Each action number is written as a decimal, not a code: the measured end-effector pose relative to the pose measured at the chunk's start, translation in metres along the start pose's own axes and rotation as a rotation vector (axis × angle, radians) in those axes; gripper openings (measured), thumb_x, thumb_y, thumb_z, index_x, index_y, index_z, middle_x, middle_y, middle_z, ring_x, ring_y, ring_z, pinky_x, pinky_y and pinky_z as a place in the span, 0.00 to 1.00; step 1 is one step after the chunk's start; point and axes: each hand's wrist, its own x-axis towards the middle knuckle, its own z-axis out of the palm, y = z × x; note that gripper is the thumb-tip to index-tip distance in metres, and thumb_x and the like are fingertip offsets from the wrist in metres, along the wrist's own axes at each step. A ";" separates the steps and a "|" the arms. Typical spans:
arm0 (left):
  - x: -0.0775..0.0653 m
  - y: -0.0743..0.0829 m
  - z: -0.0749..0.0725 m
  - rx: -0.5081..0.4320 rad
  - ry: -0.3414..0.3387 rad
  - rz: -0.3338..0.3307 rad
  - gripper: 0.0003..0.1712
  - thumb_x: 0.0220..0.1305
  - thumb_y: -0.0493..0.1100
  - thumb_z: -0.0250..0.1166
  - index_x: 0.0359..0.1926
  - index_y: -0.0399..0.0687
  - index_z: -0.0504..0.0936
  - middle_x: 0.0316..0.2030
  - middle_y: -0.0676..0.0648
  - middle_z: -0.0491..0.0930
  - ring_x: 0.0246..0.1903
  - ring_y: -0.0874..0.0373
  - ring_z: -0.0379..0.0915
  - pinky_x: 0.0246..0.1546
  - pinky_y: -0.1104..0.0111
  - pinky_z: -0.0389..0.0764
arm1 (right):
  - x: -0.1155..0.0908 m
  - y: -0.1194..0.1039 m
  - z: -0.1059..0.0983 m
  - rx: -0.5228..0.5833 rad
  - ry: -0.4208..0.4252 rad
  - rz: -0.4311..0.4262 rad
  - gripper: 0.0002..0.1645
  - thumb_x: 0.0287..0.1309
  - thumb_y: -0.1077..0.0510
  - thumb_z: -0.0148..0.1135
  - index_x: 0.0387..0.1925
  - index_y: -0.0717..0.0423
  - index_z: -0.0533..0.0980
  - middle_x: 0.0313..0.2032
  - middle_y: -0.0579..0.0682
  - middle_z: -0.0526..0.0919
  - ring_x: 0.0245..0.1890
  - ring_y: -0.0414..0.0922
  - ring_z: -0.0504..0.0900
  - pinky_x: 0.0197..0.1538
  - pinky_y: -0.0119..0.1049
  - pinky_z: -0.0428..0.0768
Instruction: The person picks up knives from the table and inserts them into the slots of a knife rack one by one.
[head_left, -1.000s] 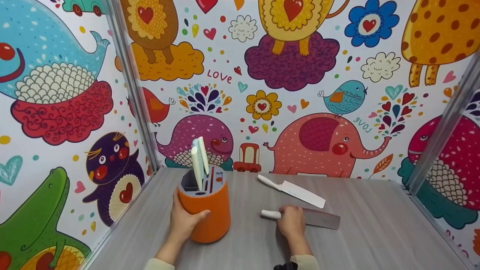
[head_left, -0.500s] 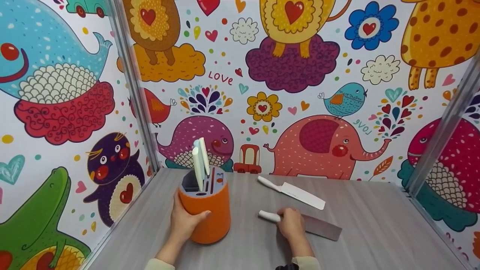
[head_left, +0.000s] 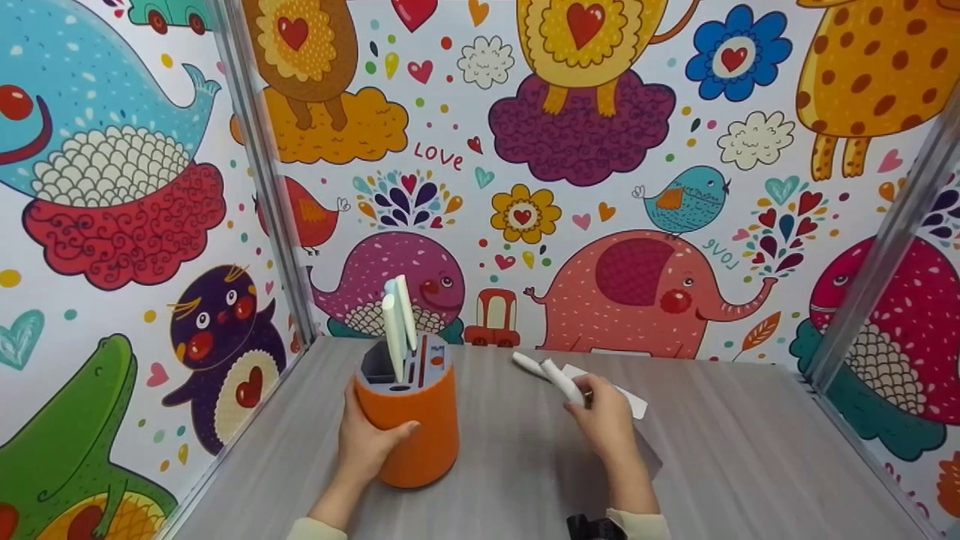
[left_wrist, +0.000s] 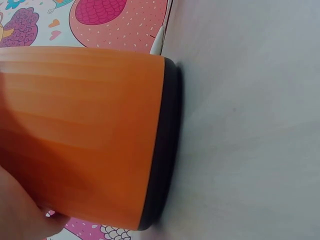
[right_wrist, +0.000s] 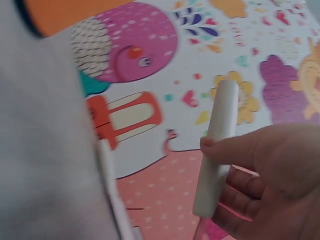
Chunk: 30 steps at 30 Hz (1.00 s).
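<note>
In the head view my left hand (head_left: 366, 442) grips the side of an orange knife block (head_left: 427, 435), its thumb across the front. The block stands upright on the table, with pale-handled utensils (head_left: 394, 337) in its grey slotted top. My right hand (head_left: 611, 420) holds a cleaver by its white handle (head_left: 561, 381), thumb on one side and fingers curled behind, as the right wrist view shows. The cleaver's blade (head_left: 648, 454) is mostly hidden behind that hand and forearm. Beyond it a second white-handled kitchen knife (head_left: 528, 364) lies on the table, partly covered by the right hand.
The grey wood-grain table (head_left: 495, 480) ends at cartoon-printed walls (head_left: 450, 90) at the back and both sides. Metal corner posts (head_left: 259, 150) join the panels. A dark band (head_left: 592, 526) sits on the right wrist.
My right hand has lifted the cleaver off the table, tilting its handle up toward the far side and swinging its blade back toward me. The left hand and knife block have stayed put.
</note>
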 end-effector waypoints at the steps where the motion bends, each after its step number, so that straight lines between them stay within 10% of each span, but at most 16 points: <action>1: 0.000 0.000 0.000 0.000 0.000 0.000 0.72 0.36 0.55 0.85 0.76 0.58 0.46 0.68 0.46 0.66 0.61 0.49 0.68 0.70 0.46 0.64 | 0.000 -0.002 -0.005 0.032 0.003 0.009 0.18 0.47 0.64 0.76 0.42 0.54 0.82 0.37 0.50 0.85 0.36 0.45 0.82 0.41 0.42 0.81; 16: -0.002 0.002 0.000 0.002 -0.005 0.009 0.70 0.38 0.55 0.84 0.76 0.62 0.46 0.68 0.48 0.65 0.61 0.50 0.68 0.69 0.46 0.65 | -0.002 -0.024 -0.034 0.665 -0.005 0.135 0.24 0.57 0.63 0.70 0.55 0.61 0.76 0.49 0.57 0.82 0.46 0.47 0.80 0.45 0.28 0.82; 22: -0.001 0.011 -0.003 0.087 0.002 0.043 0.69 0.42 0.61 0.80 0.77 0.57 0.45 0.72 0.45 0.60 0.66 0.47 0.63 0.71 0.45 0.62 | -0.005 -0.034 -0.032 0.756 -0.031 0.130 0.24 0.57 0.63 0.70 0.55 0.62 0.75 0.49 0.58 0.81 0.44 0.45 0.82 0.46 0.29 0.84; 27: -0.002 0.033 -0.015 0.161 0.191 0.203 0.54 0.54 0.52 0.74 0.74 0.42 0.53 0.71 0.39 0.62 0.68 0.44 0.62 0.69 0.46 0.66 | -0.007 -0.043 -0.026 0.731 -0.038 0.089 0.22 0.55 0.64 0.71 0.52 0.61 0.77 0.46 0.57 0.82 0.43 0.45 0.83 0.45 0.30 0.83; 30: -0.006 0.049 -0.022 0.160 0.336 0.309 0.44 0.56 0.44 0.70 0.71 0.37 0.60 0.66 0.37 0.68 0.64 0.44 0.67 0.68 0.64 0.70 | -0.010 -0.053 -0.019 0.735 -0.068 0.053 0.21 0.54 0.65 0.72 0.50 0.60 0.78 0.45 0.57 0.83 0.43 0.48 0.82 0.46 0.31 0.84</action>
